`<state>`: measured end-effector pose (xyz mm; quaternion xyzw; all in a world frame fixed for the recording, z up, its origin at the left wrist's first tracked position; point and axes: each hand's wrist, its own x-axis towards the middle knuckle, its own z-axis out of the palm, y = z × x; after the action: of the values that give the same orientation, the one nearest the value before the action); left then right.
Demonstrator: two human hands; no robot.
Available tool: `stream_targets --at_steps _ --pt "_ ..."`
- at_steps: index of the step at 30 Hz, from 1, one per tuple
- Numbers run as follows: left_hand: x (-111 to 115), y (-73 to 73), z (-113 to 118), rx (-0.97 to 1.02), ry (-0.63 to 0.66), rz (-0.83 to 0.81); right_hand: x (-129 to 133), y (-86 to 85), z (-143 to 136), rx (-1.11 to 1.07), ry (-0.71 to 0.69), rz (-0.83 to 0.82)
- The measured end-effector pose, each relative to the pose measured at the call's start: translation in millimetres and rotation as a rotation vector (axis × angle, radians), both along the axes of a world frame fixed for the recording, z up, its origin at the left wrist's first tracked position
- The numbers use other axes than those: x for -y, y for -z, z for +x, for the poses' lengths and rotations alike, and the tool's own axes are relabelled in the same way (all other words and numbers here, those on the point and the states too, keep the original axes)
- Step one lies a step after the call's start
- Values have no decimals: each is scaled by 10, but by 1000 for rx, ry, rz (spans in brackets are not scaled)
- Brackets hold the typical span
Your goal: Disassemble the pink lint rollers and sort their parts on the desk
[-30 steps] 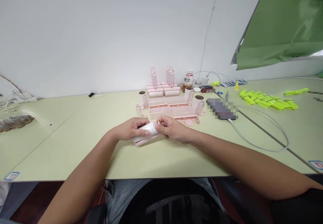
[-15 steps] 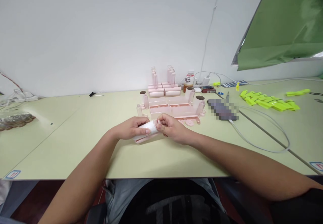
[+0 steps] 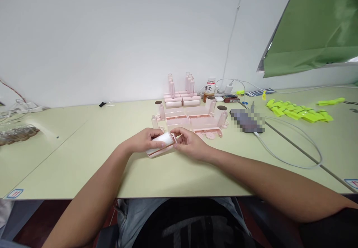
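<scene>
A white roll lies in a pale pink case just above the table near its front. My left hand is closed round the roll and the case, its thumb across the top of the roll. At the right end, my right hand pinches a thin pink end piece between thumb and fingers. The piece stands slightly tilted at the end of the roll. Behind the hands are pink cases with reddish insides, round pink discs and upright clear pink tubes.
Upright rolls and finished-looking pink units stand farther back, beside a bottle. On the right lie a dark phone-like object, its white cable and neon yellow strips. Bagged brown items lie far left.
My right hand's fingers have opened a little and now hold the end piece by its edges. The case has tilted slightly and shifted a little left with my left hand.
</scene>
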<state>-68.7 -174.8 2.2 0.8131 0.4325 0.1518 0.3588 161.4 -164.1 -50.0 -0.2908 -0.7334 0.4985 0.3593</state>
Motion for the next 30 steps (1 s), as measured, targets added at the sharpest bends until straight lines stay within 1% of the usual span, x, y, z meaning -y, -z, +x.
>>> stream_targets --at_steps 3,5,6,8,10,12,14,15,16,17,20,21,22,24,27,30 --pt "-5 -6 -16 -30 -8 -23 27 1 -12 31 36 17" --pt "-8 -3 -24 -7 11 -48 37 -13 -14 12 26 -13" --pt "-8 1 -23 32 24 -71 41 -24 -12 -23 -11 -42" --pt "-4 21 -8 146 49 -131 47 -48 -4 -135 -132 -109" --pt "6 55 28 248 71 -192 52 -68 8 -225 -235 -132" --pt "14 96 76 289 95 -225 52 -81 20 -234 -247 -77" --pt "8 133 113 285 89 -206 47 -89 29 -207 -200 -6" --pt "-2 144 121 284 44 -166 44 -94 32 -208 -174 10" --pt "-17 150 119 291 -40 -99 41 -101 33 -222 -147 7" --pt "-36 151 108 305 -155 -10 39 -111 34 -245 -123 -12" --pt "-107 138 31 333 -569 297 39 -144 35 -303 -67 -117" --pt "-133 139 3 315 -669 366 38 -152 35 -312 -54 -155" --pt "-160 148 -21 277 -733 410 36 -157 35 -319 -45 -189" --pt "-213 193 -44 165 -781 441 29 -158 36 -325 -20 -234" --pt "-288 306 -18 10 -744 435 19 -152 33 -324 13 -247" --pt "-342 396 18 -63 -700 403 21 -160 25 -342 -7 -277"
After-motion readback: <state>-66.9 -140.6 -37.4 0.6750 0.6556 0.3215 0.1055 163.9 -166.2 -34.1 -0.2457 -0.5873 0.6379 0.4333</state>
